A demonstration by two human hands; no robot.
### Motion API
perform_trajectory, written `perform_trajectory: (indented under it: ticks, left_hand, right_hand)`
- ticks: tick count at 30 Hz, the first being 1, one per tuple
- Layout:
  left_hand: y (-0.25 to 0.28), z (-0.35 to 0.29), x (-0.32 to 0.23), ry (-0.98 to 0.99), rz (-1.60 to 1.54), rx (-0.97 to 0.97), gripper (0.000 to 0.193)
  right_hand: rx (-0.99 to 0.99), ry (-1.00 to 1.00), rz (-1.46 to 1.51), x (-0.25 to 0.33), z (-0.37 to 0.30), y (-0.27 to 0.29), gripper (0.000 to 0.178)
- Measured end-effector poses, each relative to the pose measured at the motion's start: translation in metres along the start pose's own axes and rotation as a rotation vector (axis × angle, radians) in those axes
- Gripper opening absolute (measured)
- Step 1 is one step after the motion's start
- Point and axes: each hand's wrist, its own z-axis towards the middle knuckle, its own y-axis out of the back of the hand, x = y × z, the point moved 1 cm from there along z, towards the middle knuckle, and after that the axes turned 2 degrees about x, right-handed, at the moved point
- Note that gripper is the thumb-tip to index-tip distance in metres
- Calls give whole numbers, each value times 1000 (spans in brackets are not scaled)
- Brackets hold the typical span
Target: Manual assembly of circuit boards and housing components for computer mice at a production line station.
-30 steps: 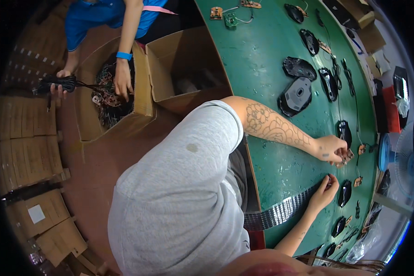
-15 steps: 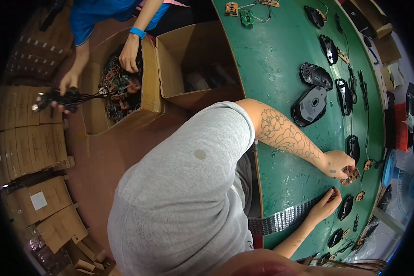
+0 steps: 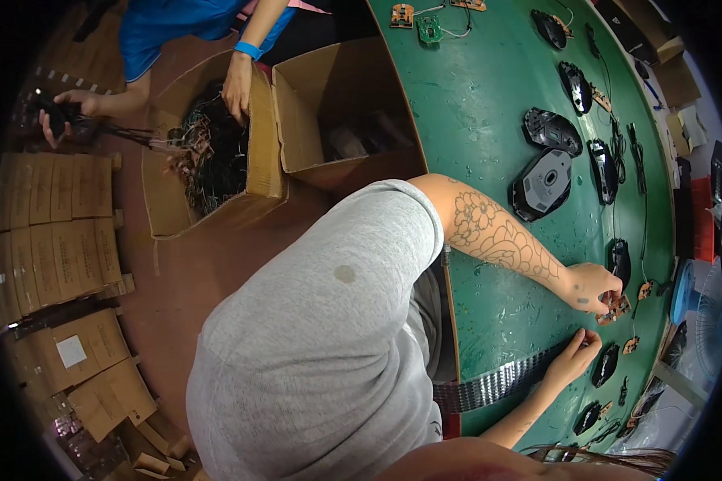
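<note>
My left hand, on the tattooed arm, reaches across the green table. Its fingertips are closed on a small orange-brown circuit board, partly hidden beneath them. Beside it lies a black mouse shell. Nearer the bottom, my right hand has its fingers curled and pressed together; what they hold, if anything, is too small to make out. A black mouse shell and another small circuit board lie just past it. A silvery patterned strip runs beneath my right wrist.
Mouse shells, cables and boards line the green table; a grey-based mouse shell lies mid-table. At left, a co-worker's hand reaches into a cardboard box of tangled wired parts. Cartons are stacked beyond. A fan stands right.
The co-worker's other hand has lifted up and to the left, drawing a bundle of black cables from the box. My own hands hold nearly the same place, with the fingers little changed.
</note>
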Motion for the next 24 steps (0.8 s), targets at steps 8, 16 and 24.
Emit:
perform_trajectory:
  ticks: [8, 16, 24]
  left_hand:
    - [5, 3, -1, -2, 23, -10, 24]
    - [7, 4, -2, -21, 52, -12, 24]
    - [7, 4, -3, -5, 39, 2, 24]
  right_hand:
    - [-37, -38, -23, 25, 1, 2, 16]
    - [-80, -52, 56, 24, 1, 1, 15]
    - [-87, -88, 158, 19, 5, 0, 12]
